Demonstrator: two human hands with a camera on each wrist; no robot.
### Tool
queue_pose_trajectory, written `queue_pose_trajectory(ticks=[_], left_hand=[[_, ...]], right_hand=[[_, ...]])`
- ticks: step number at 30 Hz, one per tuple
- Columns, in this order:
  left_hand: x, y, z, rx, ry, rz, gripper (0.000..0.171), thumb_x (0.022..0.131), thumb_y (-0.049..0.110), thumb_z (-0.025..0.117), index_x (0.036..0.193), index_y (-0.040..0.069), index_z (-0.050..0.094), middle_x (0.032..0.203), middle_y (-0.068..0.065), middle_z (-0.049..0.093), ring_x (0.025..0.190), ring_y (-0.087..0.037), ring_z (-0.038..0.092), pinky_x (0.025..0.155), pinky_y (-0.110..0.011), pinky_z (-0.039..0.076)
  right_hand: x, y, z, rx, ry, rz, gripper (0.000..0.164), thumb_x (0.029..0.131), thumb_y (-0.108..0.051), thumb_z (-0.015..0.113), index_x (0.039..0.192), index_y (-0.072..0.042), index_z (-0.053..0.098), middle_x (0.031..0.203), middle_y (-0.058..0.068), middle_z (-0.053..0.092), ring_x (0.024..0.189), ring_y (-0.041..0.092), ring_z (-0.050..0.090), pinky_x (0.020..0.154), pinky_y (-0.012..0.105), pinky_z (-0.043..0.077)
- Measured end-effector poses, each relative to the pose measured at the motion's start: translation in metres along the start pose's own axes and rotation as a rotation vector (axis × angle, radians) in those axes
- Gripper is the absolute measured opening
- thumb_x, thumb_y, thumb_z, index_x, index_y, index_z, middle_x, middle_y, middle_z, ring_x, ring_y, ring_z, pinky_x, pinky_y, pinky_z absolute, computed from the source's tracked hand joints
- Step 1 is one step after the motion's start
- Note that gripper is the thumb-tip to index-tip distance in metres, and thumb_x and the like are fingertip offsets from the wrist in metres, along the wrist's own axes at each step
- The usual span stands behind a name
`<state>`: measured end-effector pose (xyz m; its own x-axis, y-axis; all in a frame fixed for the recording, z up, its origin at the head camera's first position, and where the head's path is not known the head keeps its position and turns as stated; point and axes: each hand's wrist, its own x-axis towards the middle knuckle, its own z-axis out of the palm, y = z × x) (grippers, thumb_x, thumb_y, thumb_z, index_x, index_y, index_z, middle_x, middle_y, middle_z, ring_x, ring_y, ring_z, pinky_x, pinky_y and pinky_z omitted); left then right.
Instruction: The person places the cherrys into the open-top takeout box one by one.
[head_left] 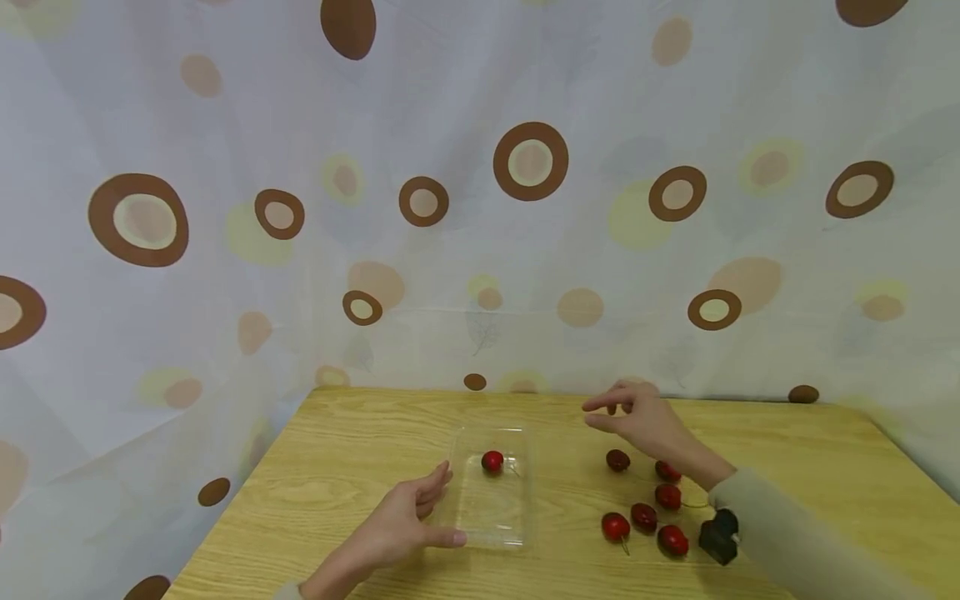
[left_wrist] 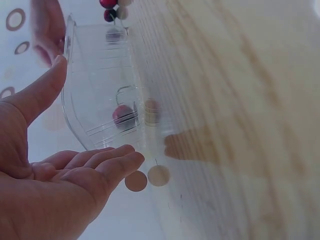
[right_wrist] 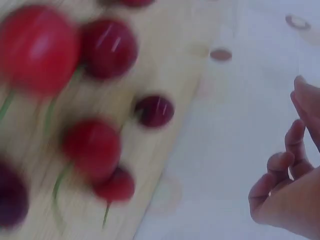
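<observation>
A clear plastic container (head_left: 491, 521) stands on the table, with one dark red cherry (head_left: 492, 462) and its stem inside. At its left side my left hand (head_left: 401, 525) has its thumb and fingers spread, the fingertips right at the wall. The left wrist view shows those fingers (left_wrist: 117, 162) straight along the container's lower edge. Over the table to the right, my right hand (head_left: 633, 417) is raised, thumb and forefinger apart with nothing between them. Several loose cherries (head_left: 643, 517) with stems lie below and nearer than that hand; the forearm partly overlaps one.
The wooden table (head_left: 322, 475) meets a patterned curtain (head_left: 450, 350) at the back, and more curtain hangs along the left side. A black wrist camera (head_left: 718, 537) sits on the right sleeve, close to the loose cherries.
</observation>
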<state>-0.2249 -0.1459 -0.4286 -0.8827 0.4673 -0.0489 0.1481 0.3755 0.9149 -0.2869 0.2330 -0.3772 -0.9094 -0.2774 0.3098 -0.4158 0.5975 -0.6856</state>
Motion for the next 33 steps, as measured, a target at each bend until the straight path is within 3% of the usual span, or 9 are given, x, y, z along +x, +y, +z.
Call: queue_pose_trajectory(ticks=[6,12,16,20,28,33], left_hand=[[-0.002,-0.002,-0.002,-0.007,0.002,-0.015,0.102,0.089,0.017,0.088,0.164,-0.007,0.022,0.165,-0.028,0.032,0.149,-0.048,0.036,0.117,-0.056,0.037],[-0.004,-0.003,-0.004,-0.005,0.006,-0.022,0.103,0.089,0.017,0.088,0.164,-0.007,0.021,0.165,-0.028,0.032,0.149,-0.048,0.036,0.116,-0.057,0.038],[-0.003,-0.003,-0.005,0.000,0.004,-0.015,0.103,0.089,0.016,0.088,0.163,-0.008,0.021,0.165,-0.029,0.031,0.148,-0.048,0.036,0.116,-0.057,0.038],[-0.001,-0.003,-0.004,-0.005,-0.002,-0.013,0.103,0.089,0.015,0.088,0.163,-0.008,0.021,0.165,-0.029,0.031,0.148,-0.048,0.035,0.116,-0.057,0.038],[0.001,-0.005,-0.002,-0.022,-0.014,-0.020,0.102,0.089,0.015,0.087,0.164,-0.008,0.021,0.165,-0.029,0.031,0.149,-0.049,0.035,0.116,-0.058,0.039],[0.002,-0.004,-0.001,-0.016,-0.012,-0.016,0.103,0.089,0.015,0.088,0.164,-0.007,0.021,0.165,-0.028,0.032,0.149,-0.049,0.035,0.115,-0.058,0.039]], right_hand=[[-0.028,0.039,-0.054,-0.071,-0.044,0.074,0.023,0.100,-0.025,0.077,0.116,-0.009,0.081,0.092,0.003,0.059,0.075,0.020,0.041,0.064,0.038,0.034],[-0.050,0.085,-0.079,-0.060,-0.132,0.126,0.031,0.099,-0.021,0.077,0.123,-0.002,0.077,0.098,0.006,0.062,0.068,0.017,0.035,0.058,0.034,0.033],[-0.060,0.111,-0.084,-0.069,-0.198,0.085,0.031,0.097,-0.014,0.077,0.122,0.004,0.076,0.099,0.005,0.067,0.069,0.014,0.039,0.057,0.031,0.033],[-0.063,0.126,-0.083,-0.082,-0.200,0.039,0.030,0.096,-0.010,0.078,0.119,0.008,0.075,0.098,0.005,0.068,0.071,0.012,0.042,0.057,0.030,0.034],[-0.061,0.138,-0.076,-0.063,-0.214,0.099,0.032,0.094,-0.012,0.079,0.121,0.006,0.076,0.097,0.004,0.067,0.074,0.011,0.044,0.060,0.026,0.039],[-0.059,0.142,-0.075,-0.062,-0.246,0.094,0.032,0.094,-0.012,0.079,0.120,0.005,0.077,0.099,0.005,0.069,0.079,0.011,0.048,0.064,0.026,0.040]])
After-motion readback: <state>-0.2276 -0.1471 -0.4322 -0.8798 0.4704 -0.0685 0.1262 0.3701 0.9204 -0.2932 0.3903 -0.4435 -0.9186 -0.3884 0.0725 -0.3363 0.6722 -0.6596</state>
